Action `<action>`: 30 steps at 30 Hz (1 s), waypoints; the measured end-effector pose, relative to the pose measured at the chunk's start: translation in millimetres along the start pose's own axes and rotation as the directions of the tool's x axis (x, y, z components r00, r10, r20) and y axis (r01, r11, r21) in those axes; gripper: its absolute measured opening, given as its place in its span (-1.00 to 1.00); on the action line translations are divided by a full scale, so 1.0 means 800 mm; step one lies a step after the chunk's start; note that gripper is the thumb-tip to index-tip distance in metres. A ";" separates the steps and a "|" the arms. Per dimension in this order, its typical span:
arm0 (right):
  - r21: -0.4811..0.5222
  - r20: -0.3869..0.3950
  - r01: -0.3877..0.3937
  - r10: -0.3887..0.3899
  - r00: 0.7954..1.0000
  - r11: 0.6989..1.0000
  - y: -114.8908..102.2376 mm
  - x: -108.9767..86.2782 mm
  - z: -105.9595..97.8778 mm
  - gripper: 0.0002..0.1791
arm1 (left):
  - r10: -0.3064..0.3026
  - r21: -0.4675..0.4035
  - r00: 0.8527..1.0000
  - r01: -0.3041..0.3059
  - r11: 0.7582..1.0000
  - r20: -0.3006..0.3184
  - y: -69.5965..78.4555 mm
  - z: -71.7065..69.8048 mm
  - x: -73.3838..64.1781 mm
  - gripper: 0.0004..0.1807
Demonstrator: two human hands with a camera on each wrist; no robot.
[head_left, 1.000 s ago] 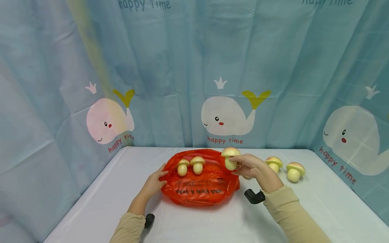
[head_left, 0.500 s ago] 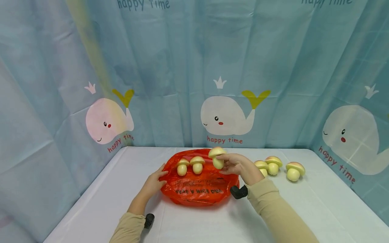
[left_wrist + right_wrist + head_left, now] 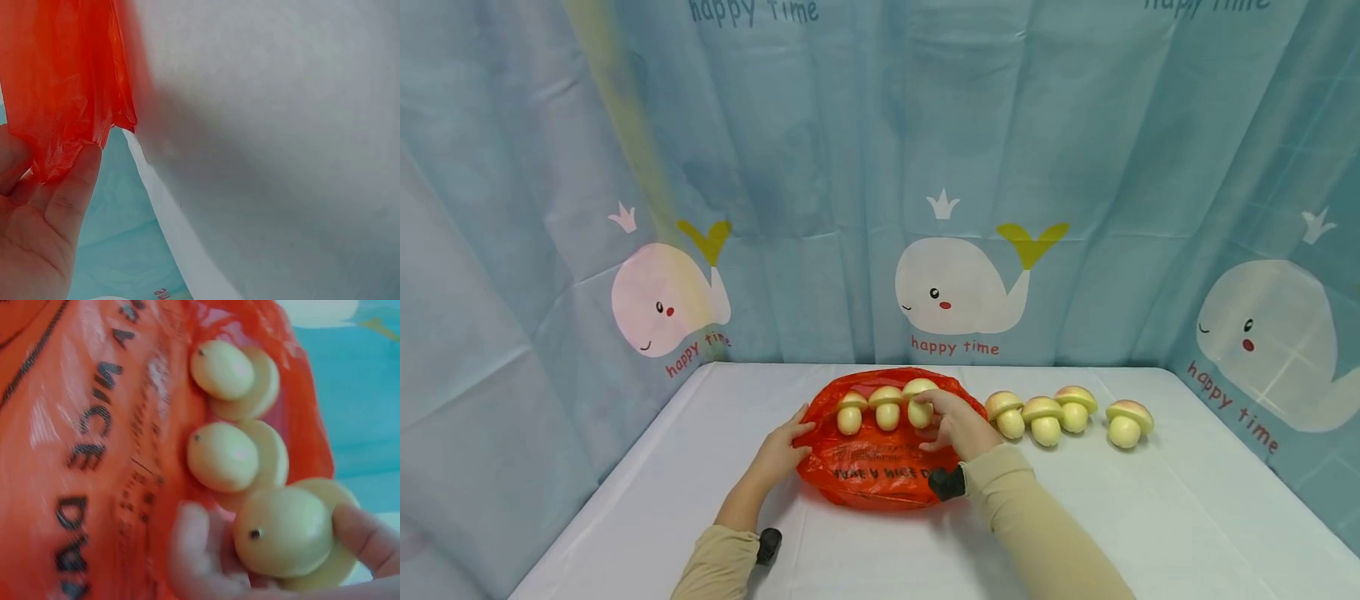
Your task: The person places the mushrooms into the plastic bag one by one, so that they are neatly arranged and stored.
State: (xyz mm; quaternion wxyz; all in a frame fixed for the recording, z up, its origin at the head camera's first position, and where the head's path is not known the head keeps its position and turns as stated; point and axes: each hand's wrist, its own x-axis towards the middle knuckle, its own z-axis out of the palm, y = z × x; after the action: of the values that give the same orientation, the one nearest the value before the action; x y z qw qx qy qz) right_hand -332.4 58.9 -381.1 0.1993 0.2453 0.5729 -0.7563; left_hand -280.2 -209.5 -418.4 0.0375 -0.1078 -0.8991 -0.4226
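Observation:
A toy mushroom (image 3: 919,407) with a pale yellow stem is pinched in my right hand (image 3: 958,427), over the far right part of the red plastic bag (image 3: 880,487). In the right wrist view the held mushroom (image 3: 284,531) is between thumb and fingers, close beside the two others. Those two mushrooms (image 3: 850,413) (image 3: 887,408) lie in a row on the red plastic inside the bag's opening. My left hand (image 3: 781,450) grips the left edge of the bag; the left wrist view has its fingers (image 3: 74,194) at the bunched plastic (image 3: 62,81).
Several more mushrooms (image 3: 1042,421) stand on the white table (image 3: 1157,500) right of the bag, one (image 3: 1127,423) set apart. A blue curtain (image 3: 820,275) printed with whales hangs at the table's far edge. A black wrist camera (image 3: 946,483) sits on the right sleeve.
My right hand has carried its mushroom leftward and down to the bag, beside the two there. Mushrooms on the right came into view from behind the arm. The left hand stayed still.

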 end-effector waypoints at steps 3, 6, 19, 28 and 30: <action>-0.005 -0.075 0.024 -0.025 0.997 1.000 0.008 0.003 0.006 -0.48 | -0.003 -0.005 1.000 0.003 1.000 0.006 0.001 0.000 0.000 -0.53; -0.020 -0.154 0.070 -0.073 0.985 0.997 0.016 0.008 0.009 -0.44 | -0.002 -0.003 1.000 0.002 1.000 0.006 0.001 0.000 0.000 -0.53; -0.066 -0.285 0.165 -0.177 0.942 0.984 0.030 0.023 0.018 -0.48 | -0.022 0.006 1.000 0.022 1.000 0.008 0.000 -0.001 0.001 -0.52; 0.006 -0.290 0.296 -0.282 0.915 0.955 0.041 0.015 0.021 -0.45 | -0.018 0.003 1.000 0.018 1.000 0.009 0.003 -0.002 0.000 -0.53; 0.027 -0.295 0.335 -0.313 0.903 0.942 0.044 0.016 0.021 -0.42 | -0.011 0.004 1.000 0.011 1.000 0.004 0.003 -0.003 -0.001 -0.53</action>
State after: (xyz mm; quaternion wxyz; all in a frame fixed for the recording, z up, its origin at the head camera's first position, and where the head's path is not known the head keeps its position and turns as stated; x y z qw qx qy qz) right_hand -324.4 32.8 -411.7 -0.0240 0.2612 0.5986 -0.7569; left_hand -279.0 -209.9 -415.1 0.0336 -0.1039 -0.9006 -0.4208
